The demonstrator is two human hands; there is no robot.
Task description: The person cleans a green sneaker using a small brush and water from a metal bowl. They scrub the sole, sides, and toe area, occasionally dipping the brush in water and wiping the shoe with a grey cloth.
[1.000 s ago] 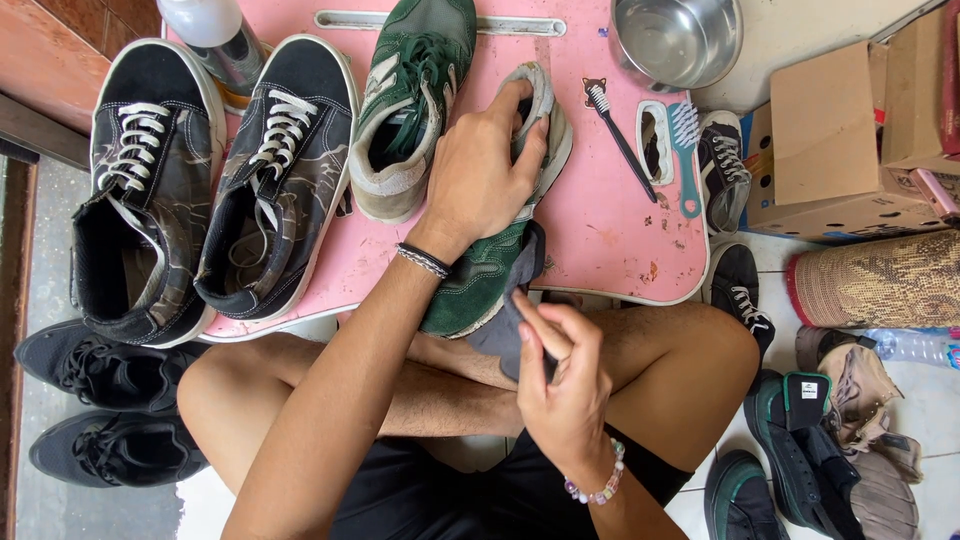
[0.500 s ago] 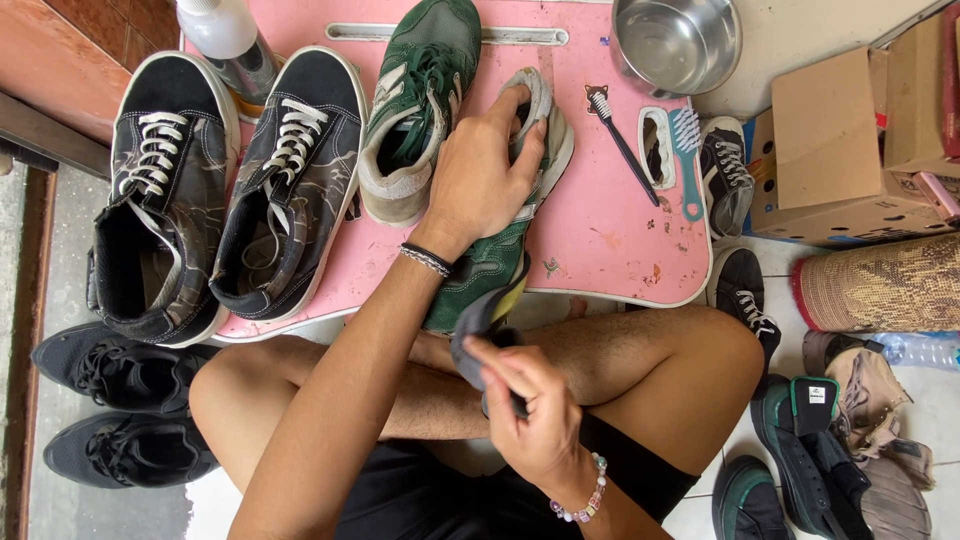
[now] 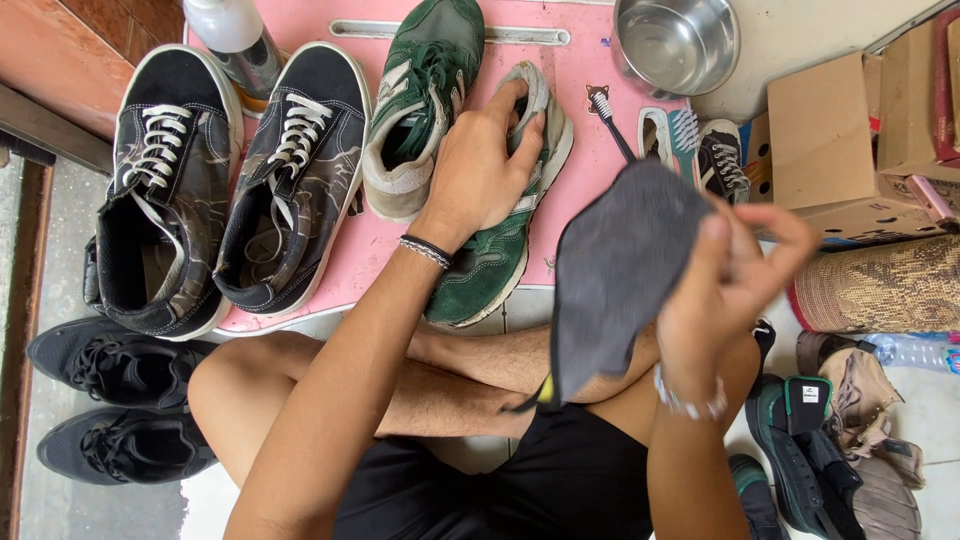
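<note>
1. Left hand (image 3: 480, 170) fingers clamped on green sneaker (image 3: 500, 240), lying on pink tabletop (image 3: 600, 200).
2. Right hand (image 3: 725, 290) fingers pinch grey insole (image 3: 610, 280), lifted above lap, right of sneaker.
3. Step, judged: insole out; next needs a free spot to lay it.

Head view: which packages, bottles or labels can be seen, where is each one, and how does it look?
Cardboard boxes: right edge, beside the pink board; brown, flaps open.
Spray bottle: top left, behind the black shoes; white top, clear body.
Plastic bottle: lower right, lying on its side; clear, blue label.
Tongue label: on a dark green shoe, lower right; small white rectangle.
</note>
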